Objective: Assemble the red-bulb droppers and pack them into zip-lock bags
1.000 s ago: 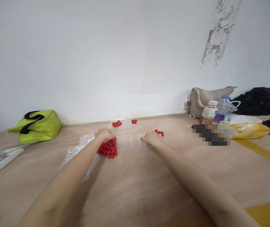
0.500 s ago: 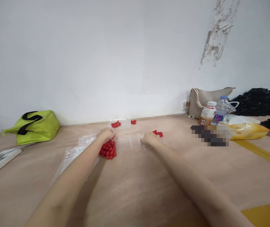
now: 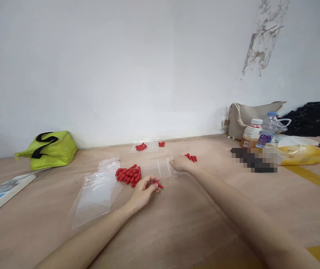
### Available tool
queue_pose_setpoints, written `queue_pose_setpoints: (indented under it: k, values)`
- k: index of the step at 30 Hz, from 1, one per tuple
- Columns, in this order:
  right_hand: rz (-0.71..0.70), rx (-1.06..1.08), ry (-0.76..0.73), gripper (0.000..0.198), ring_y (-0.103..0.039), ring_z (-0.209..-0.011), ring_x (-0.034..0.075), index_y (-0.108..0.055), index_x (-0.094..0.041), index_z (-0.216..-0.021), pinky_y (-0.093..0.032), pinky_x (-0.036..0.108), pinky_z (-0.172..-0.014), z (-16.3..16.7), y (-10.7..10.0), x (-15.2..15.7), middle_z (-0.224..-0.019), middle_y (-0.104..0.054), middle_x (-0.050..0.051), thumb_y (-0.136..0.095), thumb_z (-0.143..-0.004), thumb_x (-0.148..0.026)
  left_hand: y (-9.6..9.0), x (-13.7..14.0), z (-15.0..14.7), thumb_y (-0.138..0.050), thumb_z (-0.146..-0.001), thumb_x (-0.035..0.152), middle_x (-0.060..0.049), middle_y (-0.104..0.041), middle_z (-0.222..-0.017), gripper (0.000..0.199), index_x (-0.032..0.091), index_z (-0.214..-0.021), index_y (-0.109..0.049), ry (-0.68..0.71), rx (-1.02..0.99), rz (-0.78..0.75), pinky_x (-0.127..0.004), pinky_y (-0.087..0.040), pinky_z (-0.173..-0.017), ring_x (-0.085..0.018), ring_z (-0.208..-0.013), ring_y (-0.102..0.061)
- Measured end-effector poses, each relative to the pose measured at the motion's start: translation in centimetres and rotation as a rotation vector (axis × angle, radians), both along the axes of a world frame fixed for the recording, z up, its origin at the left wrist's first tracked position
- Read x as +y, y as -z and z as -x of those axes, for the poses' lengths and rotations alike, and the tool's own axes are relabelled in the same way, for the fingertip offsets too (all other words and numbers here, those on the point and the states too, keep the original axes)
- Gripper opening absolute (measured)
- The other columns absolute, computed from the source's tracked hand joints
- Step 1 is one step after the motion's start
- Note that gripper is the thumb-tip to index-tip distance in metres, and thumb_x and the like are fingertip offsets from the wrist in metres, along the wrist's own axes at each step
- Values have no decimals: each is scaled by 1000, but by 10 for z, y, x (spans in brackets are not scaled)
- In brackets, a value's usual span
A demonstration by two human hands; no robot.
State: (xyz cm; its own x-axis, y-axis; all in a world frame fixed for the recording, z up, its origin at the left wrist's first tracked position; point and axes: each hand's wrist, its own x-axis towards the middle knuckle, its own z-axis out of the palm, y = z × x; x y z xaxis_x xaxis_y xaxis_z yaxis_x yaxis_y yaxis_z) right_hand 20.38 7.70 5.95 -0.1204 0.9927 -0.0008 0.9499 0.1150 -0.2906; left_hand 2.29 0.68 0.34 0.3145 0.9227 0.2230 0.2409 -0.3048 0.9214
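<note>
Left hand point(image 3: 142, 192), just below centre of frame: thumb and fingers closed on a single red piece point(image 3: 160, 185), its narrow end pointing toward lower right. Pile of red pieces point(image 3: 129, 175) lies above and to the left of this hand, centre-left of frame, rounded ends mostly facing down the frame. Row of thin clear sticks point(image 3: 154, 170) lies side by side, between the pile and the right hand point(image 3: 181, 163). Right hand is over the right end of the row, fingertips bent down at the sticks; cannot tell whether they grip one. Small group of red pieces point(image 3: 191, 157) shows just beyond the right hand, to its upper right. Clear plastic bags point(image 3: 94, 196) lie flat and overlapping, left of centre. Farther up, near the wall point(image 3: 126, 74): a clear packet point(image 3: 153, 148) with a red cluster point(image 3: 141, 147) at its left, a smaller red cluster point(image 3: 162, 144) at its right. Yellow-green bag point(image 3: 56, 151) sits at left of frame; yellow tissue pack point(image 3: 302, 156) at right.
</note>
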Motion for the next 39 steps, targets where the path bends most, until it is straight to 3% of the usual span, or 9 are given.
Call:
queue_pose_setpoints:
  k: [4,9,12,15,19,24,31,39]
  values:
    - [-120,72,-85,20,-55,-67,18,-53,-12,-84,-37,27,-57,-16,11,-33,-78,-60,12,-36,-81,-23,13,-4,2,-62,-72,30,-2,-62,-72,20,15,-76,-49,-13,-26,50,-24,-44,-63,-13,-66,-59]
    - [-385,459,-477,17,-54,-71,15,-46,-16,-97,-42,26,-65,-33,52,-61,-79,-59,6,-36,-84,-19,18,-5,3,-59,-76,27,-2,-57,-82,21,17,-92,-50,-32,18,-84,-27,-45,-68,-15,-76,-59]
    - [-416,583,-492,28,-56,-73,14,-43,-19,-112,-43,27,-66,-36,67,-66,-80,-61,4,-35,-85,-20,13,-9,4,-47,-84,26,-5,-54,-92,21,19,-103,-53,-60,156,-248,-32,-43,-77,-17,-86,-55]
    - [-485,567,-505,24,-56,-76,14,-54,-20,-102,-42,27,-69,-33,70,-67,-84,-61,5,-36,-86,-21,8,-11,4,-40,-87,25,-5,-54,-90,20,19,-94,-59,-82,277,-379,-32,-41,-80,-18,-88,-52]
    - [-561,483,-540,22,-55,-79,14,-57,-19,-93,-38,30,-76,-28,69,-69,-84,-62,5,-36,-86,-21,7,-10,5,-44,-86,26,-3,-56,-86,17,18,-89,-58,-93,310,-410,-27,-41,-72,-16,-82,-52]
    - [-570,442,-544,22,-55,-74,13,-57,-18,-91,-36,31,-75,-25,71,-71,-80,-62,5,-35,-87,-21,8,-10,4,-47,-84,28,-3,-60,-84,16,18,-88,-59,-108,340,-377,-24,-40,-62,-15,-72,-53]
    - [-536,417,-580,21,-57,-75,13,-60,-20,-91,-34,31,-76,-26,72,-71,-81,-64,4,-39,-86,-23,6,-12,3,-47,-83,29,-1,-63,-81,17,18,-88,-60,-82,296,-318,-23,-42,-62,-14,-70,-55]
    - [-452,410,-639,22,-56,-72,12,-63,-24,-95,-26,33,-77,-29,71,-67,-81,-64,2,-44,-85,-21,0,-16,4,-50,-83,27,-3,-64,-80,17,18,-84,-64,30,293,-377,-24,-42,-68,-15,-74,-58]
